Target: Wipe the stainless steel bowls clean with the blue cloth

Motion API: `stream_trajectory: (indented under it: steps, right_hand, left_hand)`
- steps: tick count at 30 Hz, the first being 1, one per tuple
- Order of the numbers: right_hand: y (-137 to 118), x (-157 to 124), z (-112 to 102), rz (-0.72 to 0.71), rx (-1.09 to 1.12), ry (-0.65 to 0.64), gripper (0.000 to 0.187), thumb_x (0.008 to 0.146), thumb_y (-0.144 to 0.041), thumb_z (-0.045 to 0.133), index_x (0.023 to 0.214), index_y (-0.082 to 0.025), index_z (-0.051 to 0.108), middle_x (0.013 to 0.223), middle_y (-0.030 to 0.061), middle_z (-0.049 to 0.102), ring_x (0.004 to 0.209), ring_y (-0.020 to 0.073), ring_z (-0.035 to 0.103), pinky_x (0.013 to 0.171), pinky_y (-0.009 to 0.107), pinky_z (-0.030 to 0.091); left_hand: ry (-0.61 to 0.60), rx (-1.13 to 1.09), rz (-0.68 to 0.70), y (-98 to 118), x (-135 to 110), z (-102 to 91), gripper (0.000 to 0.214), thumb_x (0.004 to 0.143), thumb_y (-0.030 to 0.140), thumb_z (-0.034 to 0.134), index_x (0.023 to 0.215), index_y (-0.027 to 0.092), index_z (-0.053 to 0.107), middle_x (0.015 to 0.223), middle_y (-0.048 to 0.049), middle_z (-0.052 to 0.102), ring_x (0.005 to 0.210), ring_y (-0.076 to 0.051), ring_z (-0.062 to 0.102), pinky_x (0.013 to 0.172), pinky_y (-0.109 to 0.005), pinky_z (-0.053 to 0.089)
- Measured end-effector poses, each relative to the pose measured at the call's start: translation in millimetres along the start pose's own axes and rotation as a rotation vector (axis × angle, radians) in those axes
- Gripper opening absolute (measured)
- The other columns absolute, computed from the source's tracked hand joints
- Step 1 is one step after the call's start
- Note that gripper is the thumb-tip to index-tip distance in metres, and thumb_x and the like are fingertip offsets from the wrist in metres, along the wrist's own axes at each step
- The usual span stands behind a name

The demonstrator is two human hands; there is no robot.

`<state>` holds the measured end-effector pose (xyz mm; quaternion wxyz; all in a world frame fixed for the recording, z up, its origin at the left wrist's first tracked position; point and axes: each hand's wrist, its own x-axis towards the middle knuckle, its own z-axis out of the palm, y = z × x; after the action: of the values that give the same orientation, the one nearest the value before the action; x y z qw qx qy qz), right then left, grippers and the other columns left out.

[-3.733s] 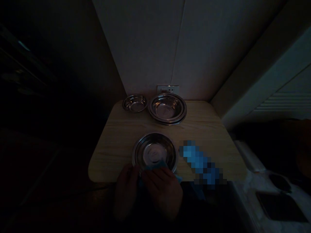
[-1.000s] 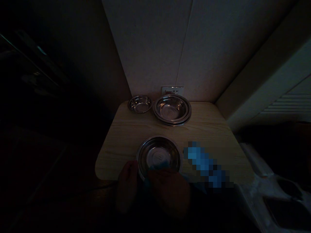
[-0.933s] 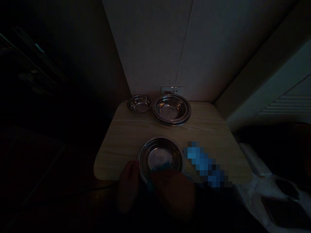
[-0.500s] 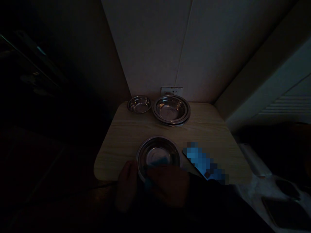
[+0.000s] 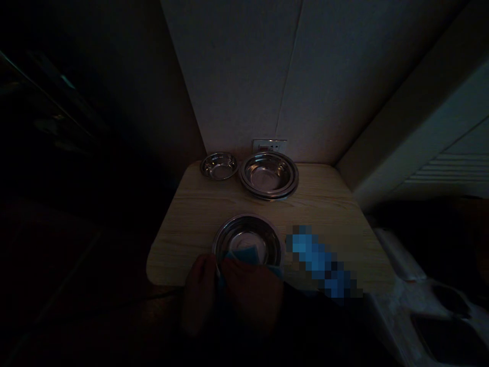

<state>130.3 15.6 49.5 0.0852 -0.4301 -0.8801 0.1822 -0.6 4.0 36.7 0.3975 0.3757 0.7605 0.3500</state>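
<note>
Hands [image 5: 250, 291] at metal bowl [image 5: 247, 237], blue cloth [image 5: 246, 254] partly inside

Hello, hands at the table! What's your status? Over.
Left hand at rim of metal bowl. Right hand holding blue cloth over its near side. Pixelated blue object close, right side; stacked bowls behind, apart.

Dim light falls on a pale worktop [image 5: 324, 204], deep shadow swallowing the area to its left. Small glints mark the metal bowls [image 5: 246, 229] on it; the hands [image 5: 254, 293] at its near edge are dark and soft-edged, and coarse pixelation masks a bright blue patch [image 5: 319, 260] on its right.
</note>
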Motion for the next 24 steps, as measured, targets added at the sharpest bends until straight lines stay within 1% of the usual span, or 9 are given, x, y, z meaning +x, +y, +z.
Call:
stream_trajectory:
  steps: [2,4,6,9,12,14,19,21,24]
  right_hand:
    - [-2.1,-11.5,-5.5,0.070,-0.044,-0.057,0.022,0.085,-0.017,0.047,0.102,-0.020,0.060,0.098,0.0053,0.069,0.082,0.0217,0.066,0.064,0.031,0.054]
    - [-0.9,-19.7,-6.8,0.051,-0.067,-0.063,0.016,0.084,-0.018,0.050,0.095,-0.021,0.062,0.088,0.0029,0.071,0.075,0.0211,0.067,0.060,0.031,0.055]
    - [0.7,-21.1,-0.6,0.002,-0.074,0.034,0.018,0.085,-0.017,0.050,0.098,-0.019,0.062,0.092,0.0040,0.071,0.081,0.0207,0.067,0.064,0.030,0.055]
    - [-1.3,-12.8,18.7,-0.063,-0.068,0.297,0.028,0.090,-0.015,0.043,0.114,-0.014,0.057,0.111,0.0074,0.066,0.100,0.0198,0.062,0.074,0.030,0.055]
    - [-5.1,-6.7,32.4,-0.065,-0.064,0.434,0.029,0.092,-0.015,0.040,0.116,-0.011,0.056,0.112,0.0088,0.065,0.101,0.0194,0.062,0.075,0.030,0.054]
    - [-3.5,-10.7,32.3,-0.075,-0.059,0.446,0.028,0.092,-0.014,0.040,0.113,-0.012,0.058,0.108,0.0086,0.067,0.094,0.0188,0.064,0.075,0.030,0.054]
    - [7.6,-29.1,19.2,-0.123,-0.028,0.401,0.024,0.091,-0.011,0.040,0.098,-0.015,0.063,0.092,0.0054,0.071,0.079,0.0160,0.067,0.082,0.031,0.051]
    - [5.0,-29.2,20.0,-0.109,-0.023,0.430,0.023,0.091,-0.012,0.041,0.092,-0.016,0.064,0.089,0.0046,0.072,0.078,0.0162,0.067,0.080,0.031,0.051]
    - [-3.6,-24.5,26.2,-0.069,-0.011,0.529,0.023,0.090,-0.012,0.042,0.089,-0.016,0.064,0.086,0.0046,0.072,0.074,0.0169,0.066,0.076,0.032,0.052]
  left_hand:
    - [-0.018,-0.017,-0.012,0.8,-0.9,1.8,0.035,0.076,0.051,0.039,0.081,0.020,0.054,0.078,-0.0039,0.064,0.075,-0.021,0.058,0.072,-0.033,0.045]
    - [-0.044,-0.015,-0.020,1.8,-2.1,3.9,0.037,0.077,0.054,0.038,0.079,0.021,0.054,0.073,-0.0021,0.063,0.070,-0.020,0.057,0.068,-0.032,0.045]
    - [-0.052,-0.015,-0.020,2.0,-3.0,6.2,0.036,0.077,0.053,0.039,0.079,0.021,0.054,0.073,-0.0018,0.063,0.069,-0.020,0.057,0.068,-0.032,0.045]
    - [-0.030,-0.040,0.010,-0.1,-2.4,8.5,0.031,0.073,0.050,0.043,0.077,0.021,0.054,0.080,-0.0043,0.065,0.075,-0.021,0.059,0.074,-0.034,0.046]
    - [-0.013,-0.049,0.025,-2.5,-0.6,7.3,0.028,0.071,0.047,0.044,0.075,0.021,0.054,0.084,-0.0053,0.065,0.081,-0.022,0.059,0.079,-0.035,0.045]
    - [-0.020,-0.027,0.022,-2.3,0.0,5.7,0.030,0.072,0.049,0.043,0.076,0.021,0.054,0.079,-0.0037,0.064,0.078,-0.021,0.059,0.076,-0.034,0.045]
    - [-0.039,-0.016,-0.013,1.7,0.5,6.9,0.037,0.075,0.054,0.040,0.077,0.020,0.054,0.070,-0.0009,0.060,0.069,-0.019,0.056,0.066,-0.031,0.044]
    - [-0.035,-0.026,-0.018,2.3,1.2,8.1,0.037,0.075,0.055,0.041,0.077,0.020,0.055,0.072,-0.0012,0.061,0.069,-0.019,0.056,0.067,-0.031,0.043]
    - [-0.014,-0.031,-0.009,2.1,2.3,7.6,0.035,0.073,0.052,0.044,0.077,0.020,0.055,0.073,-0.0018,0.062,0.070,-0.019,0.056,0.068,-0.031,0.043]
